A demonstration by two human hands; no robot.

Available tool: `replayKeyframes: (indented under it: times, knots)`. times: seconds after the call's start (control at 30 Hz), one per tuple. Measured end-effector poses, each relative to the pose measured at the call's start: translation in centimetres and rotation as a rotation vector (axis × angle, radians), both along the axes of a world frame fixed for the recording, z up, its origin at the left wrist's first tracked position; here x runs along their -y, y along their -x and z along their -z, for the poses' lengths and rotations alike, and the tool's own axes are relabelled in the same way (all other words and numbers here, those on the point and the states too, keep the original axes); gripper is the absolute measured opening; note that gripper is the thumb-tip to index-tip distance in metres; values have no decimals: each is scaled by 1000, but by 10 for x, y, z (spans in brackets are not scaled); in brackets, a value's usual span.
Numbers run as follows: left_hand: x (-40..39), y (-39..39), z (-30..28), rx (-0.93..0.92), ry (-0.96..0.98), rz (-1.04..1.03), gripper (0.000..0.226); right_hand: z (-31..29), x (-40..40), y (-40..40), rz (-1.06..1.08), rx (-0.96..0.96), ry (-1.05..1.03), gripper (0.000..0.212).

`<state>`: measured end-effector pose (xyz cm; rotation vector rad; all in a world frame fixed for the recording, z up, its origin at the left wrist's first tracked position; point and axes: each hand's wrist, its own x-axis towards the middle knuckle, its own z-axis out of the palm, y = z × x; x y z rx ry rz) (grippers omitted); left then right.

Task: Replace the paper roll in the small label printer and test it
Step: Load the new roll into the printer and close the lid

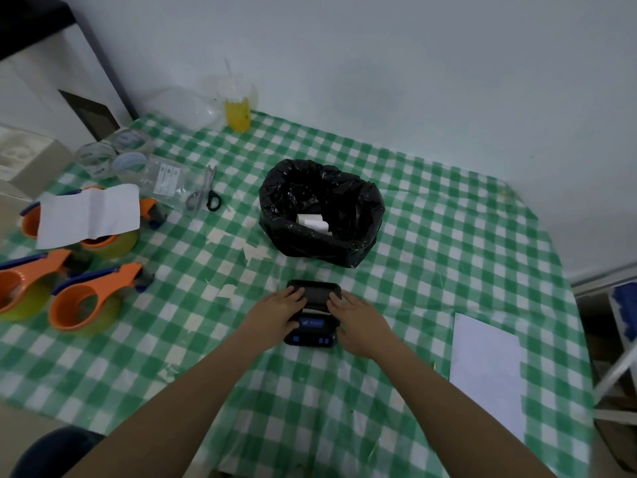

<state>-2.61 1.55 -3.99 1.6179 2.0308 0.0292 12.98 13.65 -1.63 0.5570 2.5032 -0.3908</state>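
Observation:
A small black label printer [312, 326] with blue buttons lies on the green checked tablecloth [431, 243] near the table's middle front. Its lid [315, 292] is tilted back, and a white strip of paper shows at the hinge. My left hand [275, 310] grips the printer's left side, fingers on the lid's left corner. My right hand [358, 320] grips the right side, fingers on the lid's right corner. Behind the printer stands a bin lined with a black bag [322, 212]; white paper rolls [313, 224] lie inside it.
Orange tape dispensers [86, 301] and a white paper sheet [88, 215] crowd the left side. Scissors [206, 191], tape rolls [113, 157] and a cup of yellow drink [238, 105] stand at the back left. A white sheet [486, 367] lies at the right.

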Motion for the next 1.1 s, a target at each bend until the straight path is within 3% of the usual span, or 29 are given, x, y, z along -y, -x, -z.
replayKeyframes:
  times: [0.13,0.43,0.53,0.7,0.8,0.97,1.1]
  knots:
    - [-9,3,-7,-29,77,28,50,-9,-10,20,-50,172,-20,56]
    - [-22,3,-10,-89,202,54,53,-20,-6,49,-18,311,-81,30]
    - [-21,4,-8,-80,214,63,54,-16,-4,47,-33,292,-79,33]
    - [-18,4,-7,-18,194,13,50,-11,-15,31,-38,272,16,54]
    - [-13,3,-2,101,78,-137,45,-10,-15,20,87,103,72,53]
    - [14,-16,11,523,-263,-598,48,4,21,-13,629,-437,238,43]
    - [32,-30,25,527,-265,-736,57,17,43,-30,908,-529,354,40]
